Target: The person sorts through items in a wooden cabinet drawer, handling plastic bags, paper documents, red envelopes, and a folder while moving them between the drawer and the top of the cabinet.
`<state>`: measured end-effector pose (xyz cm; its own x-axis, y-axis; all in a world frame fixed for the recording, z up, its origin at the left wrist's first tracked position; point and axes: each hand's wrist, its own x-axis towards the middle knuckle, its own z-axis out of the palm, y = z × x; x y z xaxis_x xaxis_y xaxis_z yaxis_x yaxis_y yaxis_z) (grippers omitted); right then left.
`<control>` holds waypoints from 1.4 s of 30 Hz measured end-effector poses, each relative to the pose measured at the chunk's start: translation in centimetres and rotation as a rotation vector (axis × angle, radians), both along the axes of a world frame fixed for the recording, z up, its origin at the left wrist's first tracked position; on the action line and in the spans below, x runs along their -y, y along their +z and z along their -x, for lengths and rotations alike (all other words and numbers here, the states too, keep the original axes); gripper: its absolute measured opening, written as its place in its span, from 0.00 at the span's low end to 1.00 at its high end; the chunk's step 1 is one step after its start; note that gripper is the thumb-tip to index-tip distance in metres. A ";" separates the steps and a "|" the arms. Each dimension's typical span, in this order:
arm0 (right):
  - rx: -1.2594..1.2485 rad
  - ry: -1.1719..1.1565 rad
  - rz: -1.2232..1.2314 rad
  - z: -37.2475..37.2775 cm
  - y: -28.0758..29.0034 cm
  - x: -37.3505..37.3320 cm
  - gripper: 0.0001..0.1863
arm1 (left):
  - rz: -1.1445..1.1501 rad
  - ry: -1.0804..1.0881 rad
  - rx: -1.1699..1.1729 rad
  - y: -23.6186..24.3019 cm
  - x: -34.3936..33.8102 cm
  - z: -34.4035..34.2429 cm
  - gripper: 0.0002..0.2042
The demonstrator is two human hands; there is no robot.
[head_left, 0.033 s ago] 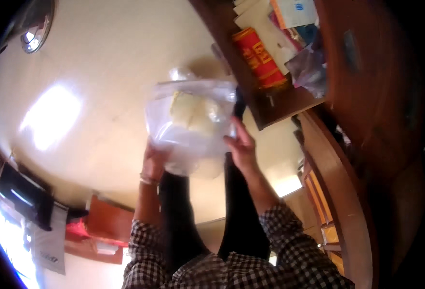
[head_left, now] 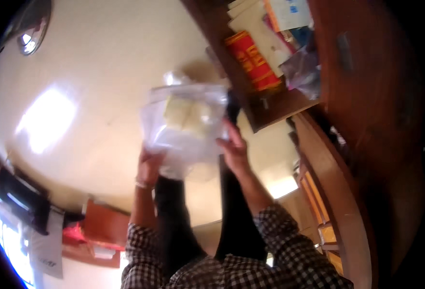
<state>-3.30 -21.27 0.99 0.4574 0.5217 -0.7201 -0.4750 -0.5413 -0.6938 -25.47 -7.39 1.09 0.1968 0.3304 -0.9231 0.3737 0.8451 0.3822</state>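
Note:
In front of me is a clear plastic bag (head_left: 174, 140), held up over the floor between my two hands. A pale yellow, squarish piece (head_left: 183, 114) shows through its film; what it is I cannot make out. My left hand (head_left: 150, 166) is closed on the bag's lower left corner, its fingertips partly hidden by the film. At the right edge, my right hand (head_left: 234, 147) pinches the bag between thumb and fingers. Crumpled clear plastic (head_left: 175, 78) shows just beyond the bag's far edge. Motion blurs the bag.
An open dark wooden drawer (head_left: 285, 110) stands at the upper right. Inside lie a red and yellow cloth-like roll (head_left: 254, 60), papers (head_left: 289, 14) and a crumpled plastic bag (head_left: 303, 72). A curved wooden edge (head_left: 330, 178) runs down the right. A reddish-brown box-like piece (head_left: 106, 219) is at lower left.
The whole view has shifted slightly, so the bag, hands and drawer appear a little farther left. Both hands keep their hold on the bag.

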 end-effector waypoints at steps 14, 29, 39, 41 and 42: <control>0.931 0.138 0.332 -13.8 -0.2 -4.2 0.24 | -0.077 0.042 -0.548 -7.8 -3.9 5.1 0.29; 1.218 0.642 0.763 -19.0 -2.2 -5.1 0.33 | 0.026 -0.159 0.045 0.7 11.8 -8.0 0.16; -0.037 -0.807 -0.118 -23.4 -4.9 -15.1 0.15 | -0.118 -0.134 0.115 -0.4 10.3 -11.2 0.14; -0.075 -0.767 -0.142 -24.1 -5.2 -16.0 0.12 | -0.085 -0.047 0.157 -0.5 10.0 -11.2 0.14; -0.105 -0.791 -0.167 -24.9 -5.4 -16.4 0.09 | -0.098 -0.054 0.166 -0.5 9.9 -11.4 0.14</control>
